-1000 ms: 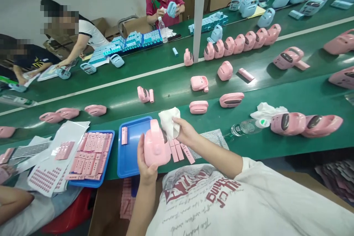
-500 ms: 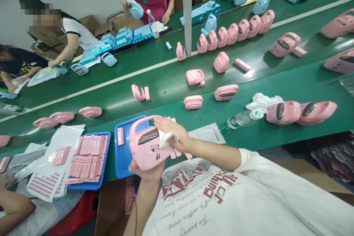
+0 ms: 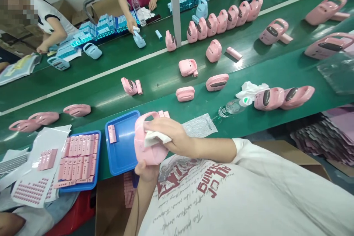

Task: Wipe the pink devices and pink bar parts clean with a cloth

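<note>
My left hand (image 3: 148,171) grips a pink plastic case with a loop handle (image 3: 155,158) from below, its thumb on the near edge. The case is held above the table edge, beside a blue tray (image 3: 121,159). My right hand (image 3: 178,137) is closed on a folded white cloth (image 3: 155,138) and presses it against the case just under the handle. A plain pink side shows; the fingertips of the right hand are partly hidden by the cloth. In the blue tray lies a small pink block (image 3: 112,134).
Another blue tray (image 3: 99,162) at left holds rows of pink blocks. A plastic bottle (image 3: 232,108) lies near crumpled tissue (image 3: 250,90) and pink cases (image 3: 273,99). More pink cases stand along the green belt (image 3: 160,81). Co-workers sit across, one hand (image 3: 131,24) at a blue case (image 3: 139,39).
The case in my left hand has turned, so its dark window and printed picture no longer show. The cloth has moved leftward below the handle. A co-worker has lowered a blue case to the table.
</note>
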`<state>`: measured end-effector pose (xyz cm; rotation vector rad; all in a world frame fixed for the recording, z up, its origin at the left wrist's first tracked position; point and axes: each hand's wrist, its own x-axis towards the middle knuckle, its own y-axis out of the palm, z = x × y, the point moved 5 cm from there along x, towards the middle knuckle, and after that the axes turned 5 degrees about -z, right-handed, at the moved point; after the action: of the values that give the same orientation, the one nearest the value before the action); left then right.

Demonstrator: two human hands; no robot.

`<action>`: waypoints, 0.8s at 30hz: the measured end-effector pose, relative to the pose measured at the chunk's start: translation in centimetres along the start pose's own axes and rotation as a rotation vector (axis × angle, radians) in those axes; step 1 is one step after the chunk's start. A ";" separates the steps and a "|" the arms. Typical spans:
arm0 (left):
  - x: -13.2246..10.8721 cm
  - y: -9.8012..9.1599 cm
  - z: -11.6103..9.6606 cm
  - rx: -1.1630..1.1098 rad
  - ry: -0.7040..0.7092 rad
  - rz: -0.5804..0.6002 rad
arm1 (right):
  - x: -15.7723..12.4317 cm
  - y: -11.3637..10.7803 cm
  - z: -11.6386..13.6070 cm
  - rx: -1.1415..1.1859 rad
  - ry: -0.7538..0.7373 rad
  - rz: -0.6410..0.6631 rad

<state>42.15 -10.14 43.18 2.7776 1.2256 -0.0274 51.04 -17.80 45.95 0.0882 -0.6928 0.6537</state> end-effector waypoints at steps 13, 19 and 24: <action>-0.7 -0.8 0.6 -0.350 -0.181 -0.073 | -0.8 0.2 -1.3 0.235 -0.011 0.101; -0.5 -2.0 1.5 -0.390 -0.350 0.014 | -2.5 -2.3 -6.9 0.456 0.679 -0.485; -0.4 -1.1 2.0 -0.590 -0.511 0.205 | -3.1 -0.8 -8.3 0.858 1.138 -0.614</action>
<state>41.14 -9.92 41.11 2.1713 0.6765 -0.2876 54.42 -17.72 37.75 0.6361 0.7334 0.2701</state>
